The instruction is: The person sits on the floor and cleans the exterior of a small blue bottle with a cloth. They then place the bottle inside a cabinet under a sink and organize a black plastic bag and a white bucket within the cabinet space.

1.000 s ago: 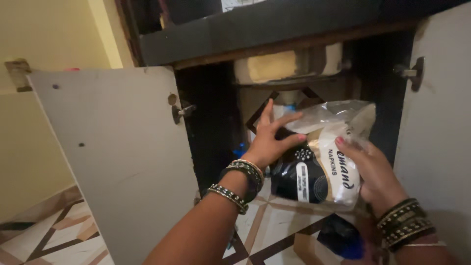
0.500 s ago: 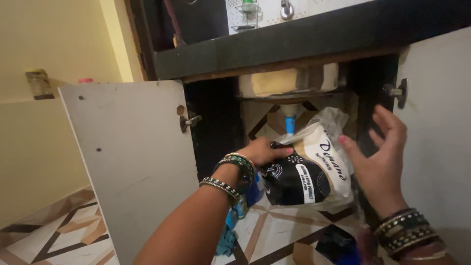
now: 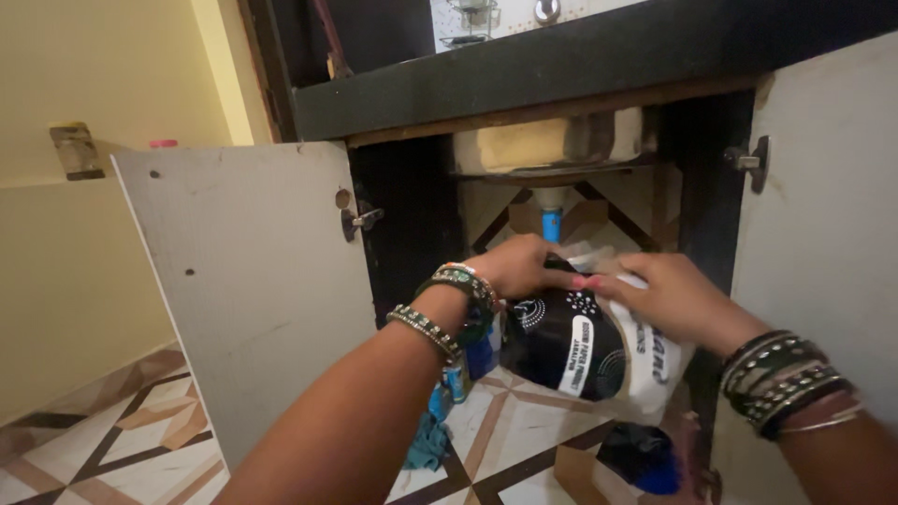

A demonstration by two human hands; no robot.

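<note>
The right hand [image 3: 669, 297] lies palm-down on the top of the soft black-and-white plastic pack of paper napkins [image 3: 585, 348], fingers spread flat and pressing on its wrapper rather than clenched around it. The left hand [image 3: 514, 266] curls over the pack's upper left edge, fingers closed on the plastic there. Both wrists carry stacked dark bangles [image 3: 784, 382].

The pack stands at the mouth of the open under-sink cabinet, resting on the patterned tiled floor [image 3: 524, 440], just inside the threshold and between the two white cabinet doors [image 3: 248, 281].

To handle this step well, press evenly with both palms so the loose wrapper folds down and does not spring up. Keep the pack upright; it is soft and is likely to slump if pushed from one side only.

A dark blue bag [image 3: 641, 458] lies on the floor in front of the pack, and a teal cloth [image 3: 428, 447] to its left.

Behind the pack, a blue drain pipe [image 3: 552, 224] hangs under the sink basin [image 3: 552, 145]; keep the wrapper clear of it.
</note>
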